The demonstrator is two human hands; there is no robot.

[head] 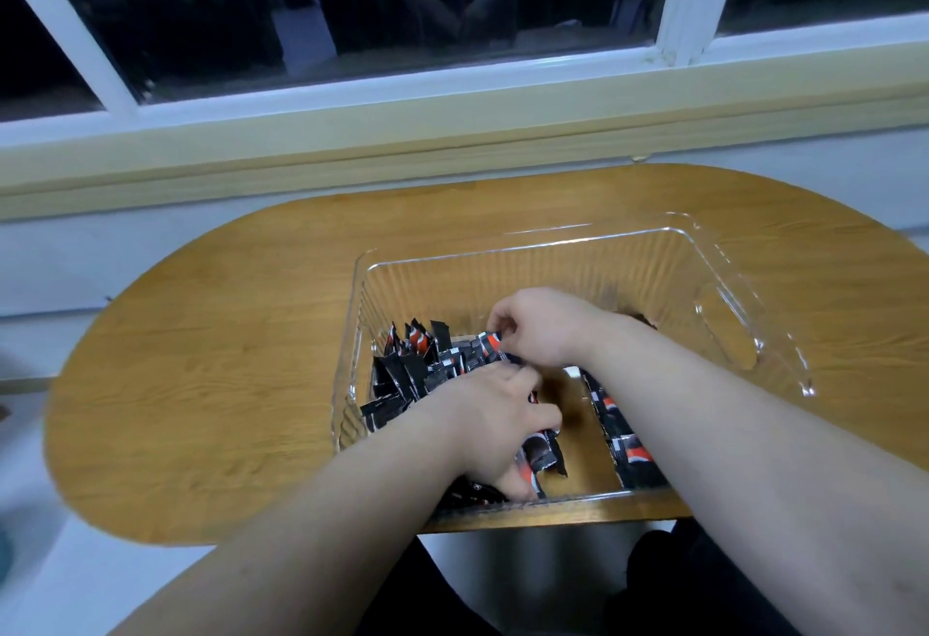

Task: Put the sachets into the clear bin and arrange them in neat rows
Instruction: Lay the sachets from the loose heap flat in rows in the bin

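Clear bin (553, 234) of glossy see-through plastic: rectangular, rounded at the corners, fine upright ribs along the walls, a cut-out handle at the right end. Set on a rounded oval surface (226, 359) of warm wood grain, close to its front edge.

Piled against the bin's left wall, a heap of sachets (417, 366): small flat foil packets, black with red-orange and white print, crimped and saw-toothed at the ends, some upright, some tipped over. Along the right of the bin floor, a row of sachets (623, 449) overlapping like tiles, from the front wall toward the middle. Between the two, wood grain visible through the clear floor.

Left hand (492, 419) down in the near end of the heap, fingers curled round several packets, thumb low by the front wall. Right hand (543, 329) farther back, fingertips pinching a single sachet (490, 341) by its end, at the heap's inner edge.

Behind, a pale painted window frame (352, 118) around dark glass.
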